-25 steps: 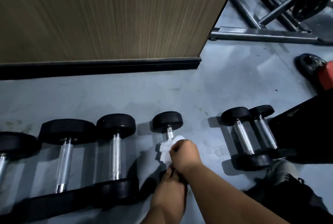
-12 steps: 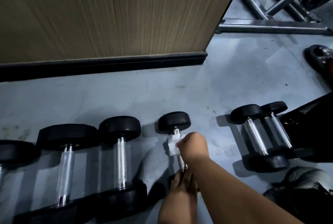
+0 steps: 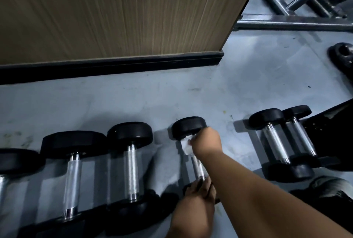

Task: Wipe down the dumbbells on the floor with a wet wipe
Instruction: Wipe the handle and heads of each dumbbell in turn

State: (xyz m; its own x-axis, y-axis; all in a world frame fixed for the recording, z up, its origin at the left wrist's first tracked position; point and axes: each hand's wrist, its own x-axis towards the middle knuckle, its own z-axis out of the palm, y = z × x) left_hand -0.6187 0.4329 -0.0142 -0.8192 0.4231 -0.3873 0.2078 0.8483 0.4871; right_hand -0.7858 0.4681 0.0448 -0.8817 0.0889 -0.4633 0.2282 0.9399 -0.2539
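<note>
Fingers of the right hand [image 3: 205, 142] are clutching a wet wipe [image 3: 186, 145] against the far end of a small dumbbell [image 3: 191, 138] lying on the floor [image 3: 133, 100]; the left hand [image 3: 199, 191] is gripping its near end.

Single head-worn view, looking steeply down and forward from above the right hand [image 3: 207, 143], close over the forearms. Faces the wood-panelled wall [image 3: 114, 14], which fills the far top beyond the grip, with grey floor [image 3: 152, 96] between. Wide-angle, edges bowed; no second view to overlap.
</note>
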